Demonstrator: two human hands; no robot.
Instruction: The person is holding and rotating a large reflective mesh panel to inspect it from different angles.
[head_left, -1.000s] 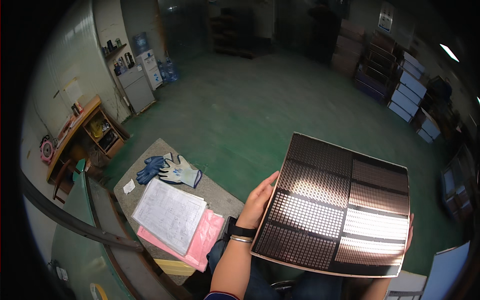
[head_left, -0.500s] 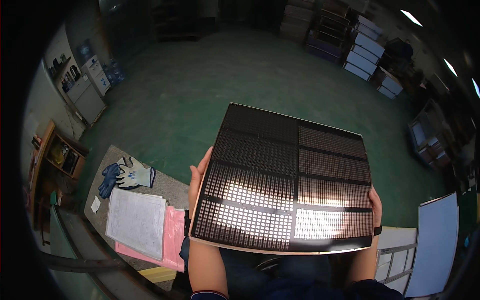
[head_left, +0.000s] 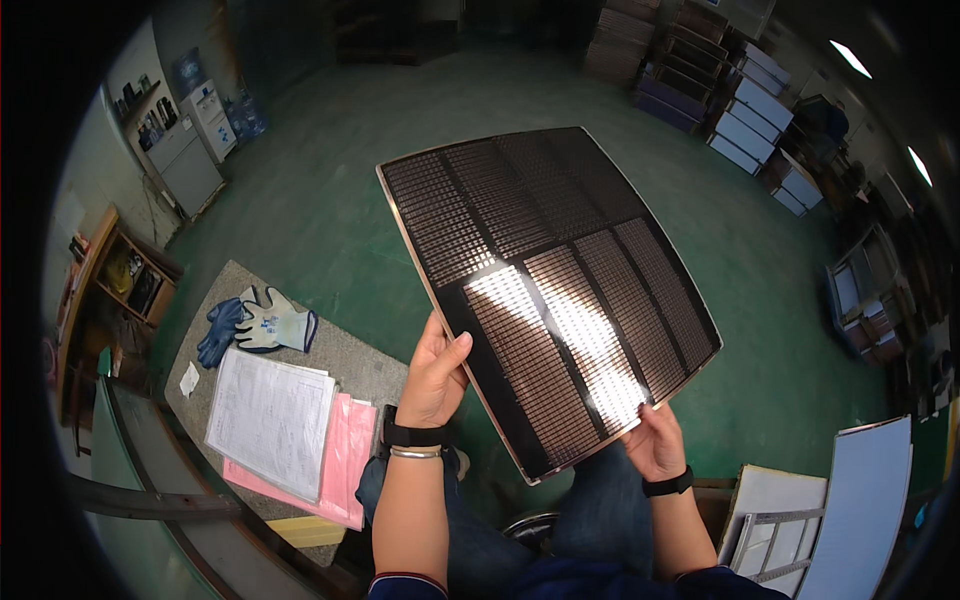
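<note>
A thin rectangular panel (head_left: 555, 290), dark with several blocks of fine grid pattern, is held up tilted above my lap. Bright light reflects off its lower middle. My left hand (head_left: 437, 378) is closed on the panel's left edge, its thumb on the patterned face and the fingers mostly behind. At the lower right edge, my right hand (head_left: 656, 442) pinches the panel near a corner, with part of its grip hidden. Both wrists carry dark bands, and the left also has a bangle.
On a speckled grey worktop (head_left: 375, 362) at the left lie work gloves (head_left: 275, 325), written sheets (head_left: 268, 425) and a pink folder (head_left: 347, 470). A light blue board (head_left: 865, 510) and a metal frame (head_left: 775, 548) stand at the right. Stacked boxes (head_left: 745, 125) occupy the far right.
The panel has turned, its far side swinging leftward and upward. My right hand has shifted from its right side to the lower edge; my left hand still grips the left edge.
</note>
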